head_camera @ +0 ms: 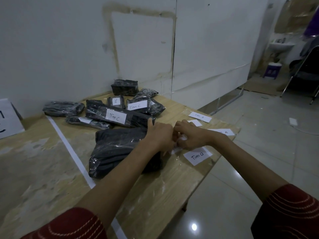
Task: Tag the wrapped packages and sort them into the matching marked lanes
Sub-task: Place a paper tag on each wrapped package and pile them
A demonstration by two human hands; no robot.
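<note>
Black plastic-wrapped package was laid on the wooden desk. At its right edge, a white paper tag was pinched by curled fingers of left hand and right hand; flat pressing was advised.

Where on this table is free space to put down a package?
Left of the white tape line, the wood is bare up to the white sign. A smaller bare patch lies nearer than the large package. Crowded: the far package pile and the paper tags along the right edge.
</note>
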